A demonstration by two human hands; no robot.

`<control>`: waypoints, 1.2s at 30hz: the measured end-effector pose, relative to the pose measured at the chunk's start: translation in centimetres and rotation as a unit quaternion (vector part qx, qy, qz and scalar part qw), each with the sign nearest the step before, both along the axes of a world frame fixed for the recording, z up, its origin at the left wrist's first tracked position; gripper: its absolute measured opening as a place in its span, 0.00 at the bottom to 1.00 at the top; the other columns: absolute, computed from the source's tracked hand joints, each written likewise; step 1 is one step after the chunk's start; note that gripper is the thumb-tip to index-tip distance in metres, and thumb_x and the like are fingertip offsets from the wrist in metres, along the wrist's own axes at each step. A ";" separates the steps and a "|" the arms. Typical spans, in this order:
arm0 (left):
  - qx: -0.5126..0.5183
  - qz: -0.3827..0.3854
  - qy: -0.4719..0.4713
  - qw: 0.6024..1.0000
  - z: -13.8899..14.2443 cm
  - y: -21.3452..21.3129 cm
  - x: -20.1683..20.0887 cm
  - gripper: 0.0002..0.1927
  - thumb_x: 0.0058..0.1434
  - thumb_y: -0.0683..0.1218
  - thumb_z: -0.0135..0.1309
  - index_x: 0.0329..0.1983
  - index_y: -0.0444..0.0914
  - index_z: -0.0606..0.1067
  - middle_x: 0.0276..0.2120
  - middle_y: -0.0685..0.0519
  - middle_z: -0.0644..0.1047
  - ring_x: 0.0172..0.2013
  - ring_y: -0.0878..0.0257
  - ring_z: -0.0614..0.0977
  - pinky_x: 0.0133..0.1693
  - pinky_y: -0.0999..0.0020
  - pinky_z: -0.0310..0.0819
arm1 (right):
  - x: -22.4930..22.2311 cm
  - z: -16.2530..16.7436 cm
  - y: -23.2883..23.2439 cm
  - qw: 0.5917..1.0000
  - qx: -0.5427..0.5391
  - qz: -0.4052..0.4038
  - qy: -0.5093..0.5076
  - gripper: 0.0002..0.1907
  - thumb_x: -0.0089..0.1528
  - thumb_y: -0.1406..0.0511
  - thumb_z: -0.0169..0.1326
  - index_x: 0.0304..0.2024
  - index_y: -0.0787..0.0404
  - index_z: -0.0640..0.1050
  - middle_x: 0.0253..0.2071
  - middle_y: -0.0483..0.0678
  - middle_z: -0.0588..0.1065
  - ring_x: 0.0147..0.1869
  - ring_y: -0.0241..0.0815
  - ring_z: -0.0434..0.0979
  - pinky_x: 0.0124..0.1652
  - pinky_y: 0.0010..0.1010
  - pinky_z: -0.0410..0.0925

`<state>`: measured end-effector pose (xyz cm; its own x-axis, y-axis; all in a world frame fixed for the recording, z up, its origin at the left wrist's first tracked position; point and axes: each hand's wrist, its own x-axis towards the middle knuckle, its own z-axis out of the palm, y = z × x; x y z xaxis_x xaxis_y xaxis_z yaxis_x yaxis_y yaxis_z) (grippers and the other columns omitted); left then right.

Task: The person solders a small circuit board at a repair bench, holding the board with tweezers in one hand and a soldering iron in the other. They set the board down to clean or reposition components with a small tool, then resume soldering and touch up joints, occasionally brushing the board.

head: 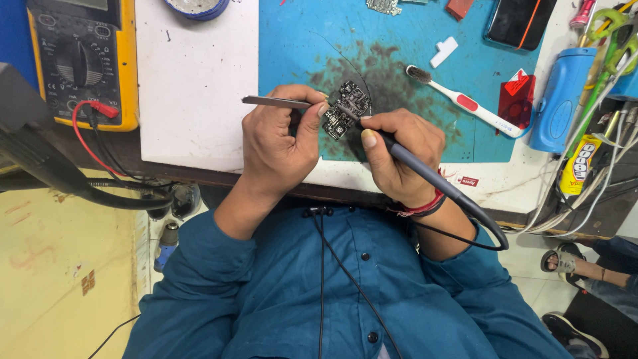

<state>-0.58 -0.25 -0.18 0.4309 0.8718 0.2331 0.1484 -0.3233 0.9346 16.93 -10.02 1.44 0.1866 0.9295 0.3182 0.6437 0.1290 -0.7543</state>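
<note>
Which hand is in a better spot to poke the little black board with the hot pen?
Probably the right hand: it grips the soldering pen with its tip at the circuit board. The left hand holds tweezers.

A yellow multimeter sits far left — toothbrush and blue bottle right.

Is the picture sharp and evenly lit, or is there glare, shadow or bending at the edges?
Head view: sharp, evenly lit; circuit board in focus between left hand and right hand; soft shadow beneath them; faint sheen on the phone; bench edge bows slightly.
</note>
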 end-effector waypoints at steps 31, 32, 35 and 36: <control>0.007 -0.001 -0.006 1.000 -0.1 -0.1 0.0 0.03 0.72 0.38 0.58 0.45 0.34 0.75 0.39 0.51 0.81 0.32 0.66 0.83 0.34 0.72 0.77 | 0.0 0.2 0.0 1.000 -0.009 0.005 -0.008 0.04 0.67 0.70 0.58 0.42 0.65 0.79 0.33 0.52 0.77 0.35 0.47 0.78 0.33 0.32 0.67; 0.002 0.000 -0.003 1.000 -0.1 -0.1 0.0 0.03 0.72 0.38 0.58 0.45 0.34 0.75 0.38 0.51 0.81 0.31 0.66 0.83 0.34 0.72 0.76 | 0.0 0.1 0.0 1.000 -0.008 0.007 -0.008 0.03 0.67 0.70 0.58 0.42 0.65 0.79 0.34 0.52 0.77 0.35 0.47 0.78 0.33 0.32 0.67; -0.005 0.002 0.002 1.000 0.0 -0.1 0.0 0.03 0.71 0.38 0.59 0.44 0.34 0.75 0.38 0.51 0.81 0.29 0.66 0.82 0.32 0.72 0.75 | 0.0 0.0 0.0 1.000 -0.006 0.007 -0.007 0.03 0.67 0.70 0.58 0.41 0.65 0.79 0.34 0.52 0.77 0.34 0.47 0.78 0.33 0.32 0.67; -0.006 0.002 0.002 1.000 0.0 -0.1 0.0 0.03 0.71 0.38 0.59 0.44 0.34 0.75 0.38 0.51 0.81 0.29 0.66 0.82 0.32 0.72 0.74 | 0.0 0.0 0.0 1.000 -0.007 0.006 -0.006 0.03 0.67 0.70 0.58 0.41 0.66 0.79 0.34 0.52 0.77 0.34 0.47 0.78 0.33 0.32 0.67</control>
